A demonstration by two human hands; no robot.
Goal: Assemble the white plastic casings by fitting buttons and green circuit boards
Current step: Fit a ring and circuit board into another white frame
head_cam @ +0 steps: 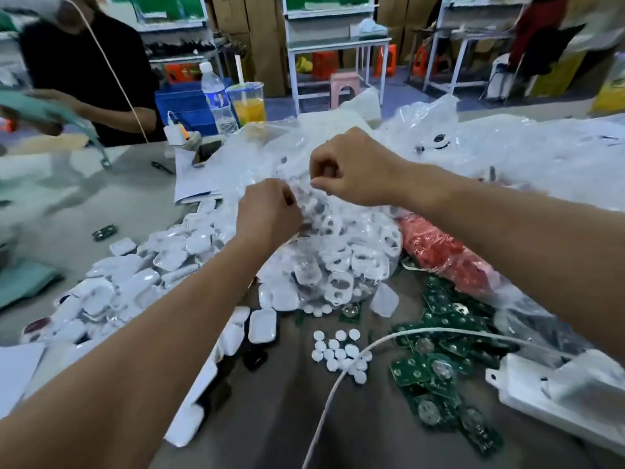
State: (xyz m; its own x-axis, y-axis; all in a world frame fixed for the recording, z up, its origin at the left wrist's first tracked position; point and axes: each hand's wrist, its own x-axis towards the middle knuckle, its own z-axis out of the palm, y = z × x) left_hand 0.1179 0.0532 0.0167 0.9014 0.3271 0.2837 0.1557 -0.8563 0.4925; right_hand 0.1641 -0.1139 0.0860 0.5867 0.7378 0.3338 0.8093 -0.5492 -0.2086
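While bunched at its neck between two fists, clear plastic bag packed with white casings, standing at the middle of the grey table. Left hand closed on the crinkled film at the bag's top, knuckles up, fingertips hidden in the plastic. Right hand also clenched on the film, a little higher and farther from the camera, thumb and forefinger pinching a fold. Both forearms reaching in from the bottom corners.

Just left of the bag, loose heap of white casings spread toward the table's left edge, a few rows lined up near the left forearm. In front of the bag, small cluster of round white buttons, flat on the table, with a white cable lying across them and curving off to the right. To the right of the buttons, pile of green circuit boards, overlapping one another, some with round metal discs showing. Behind the boards and touching the bag's right side, bag of red parts. At the lower right, white moulded tray.

Farther back, more crumpled clear plastic, a water bottle and a cup of orange drink side by side, a blue bin behind them. Across the table at the upper left, another person in a black top, blurred.
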